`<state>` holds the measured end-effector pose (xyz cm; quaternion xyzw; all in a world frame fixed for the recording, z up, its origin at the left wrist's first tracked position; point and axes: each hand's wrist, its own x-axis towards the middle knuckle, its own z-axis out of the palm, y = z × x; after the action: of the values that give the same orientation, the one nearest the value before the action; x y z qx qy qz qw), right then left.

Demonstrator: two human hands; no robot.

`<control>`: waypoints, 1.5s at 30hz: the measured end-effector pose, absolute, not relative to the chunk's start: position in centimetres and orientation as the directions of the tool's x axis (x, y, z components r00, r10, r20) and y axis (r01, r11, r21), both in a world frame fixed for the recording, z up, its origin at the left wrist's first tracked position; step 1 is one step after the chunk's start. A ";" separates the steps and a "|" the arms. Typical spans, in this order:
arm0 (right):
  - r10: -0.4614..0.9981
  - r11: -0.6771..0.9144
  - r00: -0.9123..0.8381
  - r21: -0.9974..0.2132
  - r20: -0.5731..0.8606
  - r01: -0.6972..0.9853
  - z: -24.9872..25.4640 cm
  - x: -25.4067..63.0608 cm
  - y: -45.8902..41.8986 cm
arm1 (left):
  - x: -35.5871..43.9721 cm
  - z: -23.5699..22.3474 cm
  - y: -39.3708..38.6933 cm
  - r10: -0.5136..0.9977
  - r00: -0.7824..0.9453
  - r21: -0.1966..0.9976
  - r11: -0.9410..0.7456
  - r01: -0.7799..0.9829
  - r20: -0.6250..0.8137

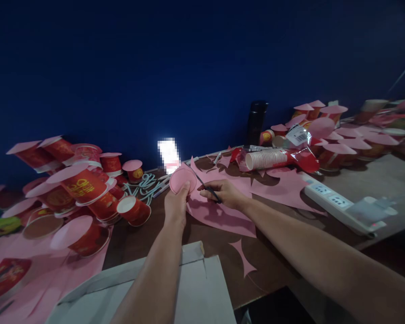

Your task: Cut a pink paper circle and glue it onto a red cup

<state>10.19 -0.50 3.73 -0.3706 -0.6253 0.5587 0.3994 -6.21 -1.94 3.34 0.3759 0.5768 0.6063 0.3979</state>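
My left hand (176, 203) is closed on a round pink paper disc (182, 179), held upright over the brown table (145, 238). Just to its right, my right hand (224, 192) grips dark scissors (206, 185), whose blades point up and left toward the disc's edge. Under both hands lies a large sheet of pink paper (222, 216) with curved cut-outs. A star-shaped pink scrap (243, 256) lies nearer to me.
Several red paper cups (84, 185) capped with pink discs are piled at the left, and more red cups (327, 135) at the right. A sleeve of stacked cups (273, 158), a black bottle (256, 121), a white power strip (337, 202) and a white box (189, 292) are nearby.
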 end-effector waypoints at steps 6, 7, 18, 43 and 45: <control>0.916 0.110 -0.391 -0.994 0.090 0.028 3.6 10.1 -0.5 | -6.1 3.7 -2.2 0.919 -0.395 0.997 -0.025 -0.077 -0.008; 0.917 0.110 -0.389 -0.994 0.091 0.027 3.7 10.1 -0.4 | -6.0 3.9 -2.2 0.919 -0.395 0.996 -0.024 -0.083 -0.011; 0.922 0.091 -0.380 -0.995 0.068 0.041 3.5 10.2 -0.3 | -6.1 3.8 -2.1 0.913 -0.407 0.988 -0.059 -0.141 -0.003; 0.920 0.073 -0.387 -0.997 0.066 0.005 3.7 10.2 -0.5 | -6.4 3.7 -2.1 0.913 -0.397 0.993 -0.056 0.101 0.092; 0.921 0.080 -0.383 -0.997 0.071 0.006 3.8 10.2 -0.5 | -6.4 3.5 -1.9 0.914 -0.393 0.994 -0.069 0.086 0.097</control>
<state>10.22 -0.54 3.78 -0.3786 -0.6123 0.5629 0.4061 -6.43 -1.93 3.46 0.4262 0.5865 0.5938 0.3489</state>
